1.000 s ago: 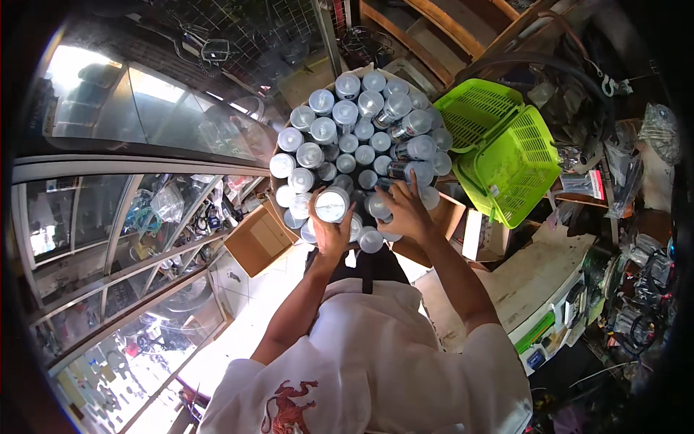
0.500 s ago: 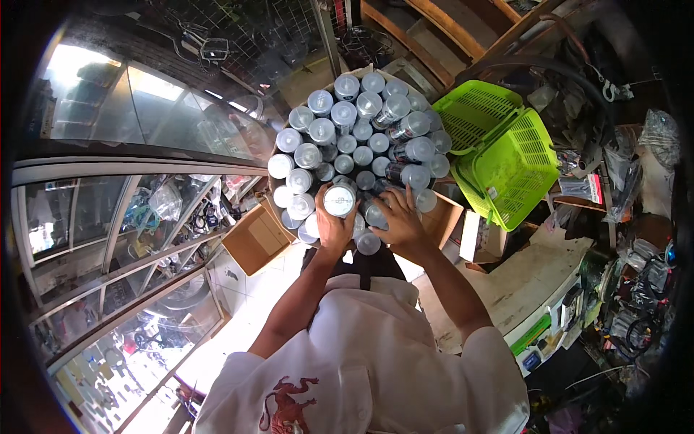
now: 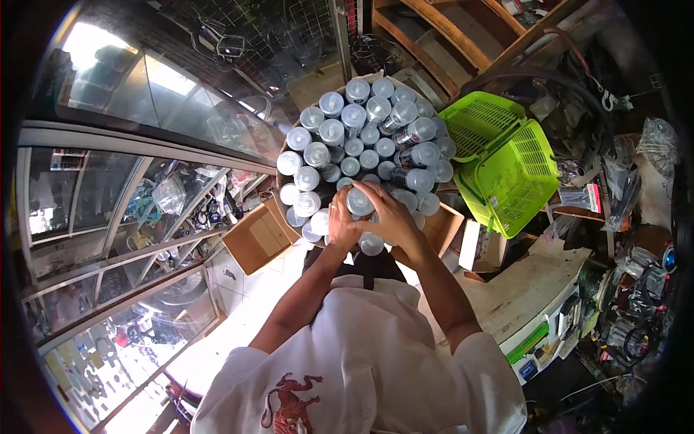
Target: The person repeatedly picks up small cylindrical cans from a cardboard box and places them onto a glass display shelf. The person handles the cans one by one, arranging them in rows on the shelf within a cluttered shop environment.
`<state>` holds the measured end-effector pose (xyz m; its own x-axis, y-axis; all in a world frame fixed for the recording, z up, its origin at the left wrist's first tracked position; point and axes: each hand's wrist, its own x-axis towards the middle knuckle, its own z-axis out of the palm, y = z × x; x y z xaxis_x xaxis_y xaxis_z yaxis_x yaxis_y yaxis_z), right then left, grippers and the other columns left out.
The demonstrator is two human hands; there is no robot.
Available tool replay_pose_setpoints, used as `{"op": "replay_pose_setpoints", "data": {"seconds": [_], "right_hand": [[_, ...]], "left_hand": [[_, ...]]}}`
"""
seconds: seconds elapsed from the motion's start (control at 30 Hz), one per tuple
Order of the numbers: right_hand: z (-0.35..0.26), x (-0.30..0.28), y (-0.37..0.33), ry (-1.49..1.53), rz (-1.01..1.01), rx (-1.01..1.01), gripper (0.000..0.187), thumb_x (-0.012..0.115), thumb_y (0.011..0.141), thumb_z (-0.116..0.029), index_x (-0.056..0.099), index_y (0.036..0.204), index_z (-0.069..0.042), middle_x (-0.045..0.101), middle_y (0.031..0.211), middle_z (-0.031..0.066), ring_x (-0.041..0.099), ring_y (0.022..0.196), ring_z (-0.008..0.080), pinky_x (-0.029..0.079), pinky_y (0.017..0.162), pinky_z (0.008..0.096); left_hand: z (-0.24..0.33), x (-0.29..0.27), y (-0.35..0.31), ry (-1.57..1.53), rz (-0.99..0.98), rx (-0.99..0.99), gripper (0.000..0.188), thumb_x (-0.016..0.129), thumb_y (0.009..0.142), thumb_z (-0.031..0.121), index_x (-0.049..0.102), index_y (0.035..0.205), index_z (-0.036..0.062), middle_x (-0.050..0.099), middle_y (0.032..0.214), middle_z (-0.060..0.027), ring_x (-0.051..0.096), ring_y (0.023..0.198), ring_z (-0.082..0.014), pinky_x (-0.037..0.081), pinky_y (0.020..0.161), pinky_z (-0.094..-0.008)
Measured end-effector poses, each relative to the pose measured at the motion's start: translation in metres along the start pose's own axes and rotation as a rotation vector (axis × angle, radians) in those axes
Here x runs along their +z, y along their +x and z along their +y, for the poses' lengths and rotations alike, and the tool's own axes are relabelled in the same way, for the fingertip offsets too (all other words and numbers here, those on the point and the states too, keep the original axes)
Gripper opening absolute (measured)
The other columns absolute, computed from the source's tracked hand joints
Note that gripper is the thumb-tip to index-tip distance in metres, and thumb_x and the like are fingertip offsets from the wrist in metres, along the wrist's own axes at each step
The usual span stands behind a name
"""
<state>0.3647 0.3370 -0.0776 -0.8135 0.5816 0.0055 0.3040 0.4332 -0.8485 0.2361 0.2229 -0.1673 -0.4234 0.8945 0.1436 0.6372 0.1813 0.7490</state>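
Observation:
Between my two hands, at the near side of a crowded cluster, is a spray can (image 3: 359, 201) with a clear cap, its top facing up. My left hand (image 3: 341, 223) wraps its left side. From the right, my right hand (image 3: 392, 218) curls its fingers round the cap. Many similar spray cans (image 3: 332, 132) with clear caps stand packed in a round group beyond my hands, several on the right leaning so their dark labels show. Right by my wrists, another capped can (image 3: 371, 244) sits at the near edge. My palms hide the held can's lower part.
A bright green plastic basket (image 3: 517, 173) stands right of the cans. Open cardboard boxes lie on the left (image 3: 260, 239) and right (image 3: 441, 231). Glass display cases (image 3: 130, 210) line the left side. A worn counter (image 3: 513, 289) and cluttered goods fill the right.
My right hand has moved left from the neighbouring cans onto the can in my left hand. That can has shifted slightly right.

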Motion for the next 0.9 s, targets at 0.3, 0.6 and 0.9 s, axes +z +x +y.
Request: {"op": "replay_pose_setpoints", "data": {"seconds": [0.3, 0.6, 0.9], "right_hand": [[0.031, 0.012, 0.029, -0.038, 0.204, 0.041, 0.075, 0.081, 0.086, -0.036, 0.043, 0.144, -0.005, 0.057, 0.138, 0.0232, 0.057, 0.126, 0.0427, 0.049, 0.103, 0.0477], [0.081, 0.055, 0.104, -0.046, 0.338, 0.016, 0.077, 0.083, 0.085, -0.03, 0.042, 0.144, -0.002, 0.053, 0.14, 0.0231, 0.052, 0.13, 0.0432, 0.046, 0.106, 0.0478], [0.123, 0.079, 0.135, -0.068, 0.43, 0.094, 0.111, 0.086, 0.082, -0.026, 0.011, 0.156, 0.01, 0.028, 0.157, 0.0373, 0.034, 0.146, 0.0478, 0.032, 0.121, 0.0461]], "left_hand": [[-0.002, -0.011, 0.0, 0.267, 0.027, -0.078, 0.071, 0.078, 0.084, 0.042, 0.049, 0.136, 0.003, 0.06, 0.13, -0.0171, 0.059, 0.119, -0.0355, 0.042, 0.104, -0.0503], [-0.008, -0.009, 0.011, 0.488, 0.03, -0.028, 0.023, 0.068, 0.094, 0.031, 0.067, 0.097, 0.0079, 0.068, 0.092, -0.0093, 0.066, 0.089, -0.029, 0.046, 0.081, -0.0432], [-0.012, -0.011, 0.011, 0.501, -0.021, 0.095, 0.025, 0.067, 0.093, 0.031, 0.066, 0.1, 0.0073, 0.066, 0.099, -0.0097, 0.063, 0.098, -0.0276, 0.045, 0.089, -0.0453]]}}
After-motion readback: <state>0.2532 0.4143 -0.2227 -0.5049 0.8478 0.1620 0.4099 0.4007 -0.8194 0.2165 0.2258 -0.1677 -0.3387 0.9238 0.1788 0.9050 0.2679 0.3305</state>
